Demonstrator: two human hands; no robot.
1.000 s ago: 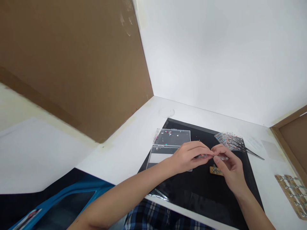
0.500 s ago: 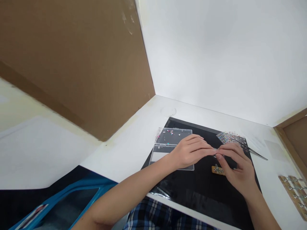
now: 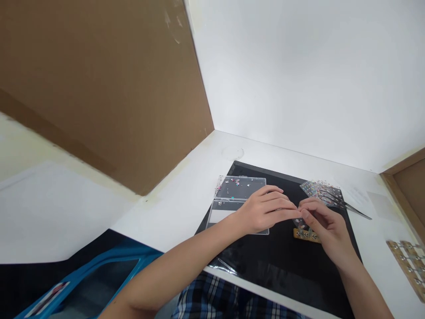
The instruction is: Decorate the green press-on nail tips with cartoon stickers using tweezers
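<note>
My left hand (image 3: pixel 265 210) and my right hand (image 3: pixel 323 226) meet fingertip to fingertip over a black mat (image 3: pixel 275 261). Both pinch a small thin item between them that I cannot make out. Just below the fingertips a small tan strip with metal studs (image 3: pixel 305 234) lies on the mat. Behind my left hand stands an open clear plastic case (image 3: pixel 241 195) with tiny coloured gems in its lid. Sheets of gem stickers (image 3: pixel 320 191) lie at the mat's far right corner, with dark tweezers (image 3: pixel 352 209) lying across them.
The mat lies on a white table (image 3: pixel 186 199) boxed in by a brown cardboard wall (image 3: pixel 109 88) on the left and a white wall behind. A larger tan studded strip (image 3: pixel 408 266) lies at the right edge. A blue-framed object (image 3: pixel 89 279) is at lower left.
The two hands have stayed pinched together and dropped slightly toward the small tan strip. The view shifted a little.
</note>
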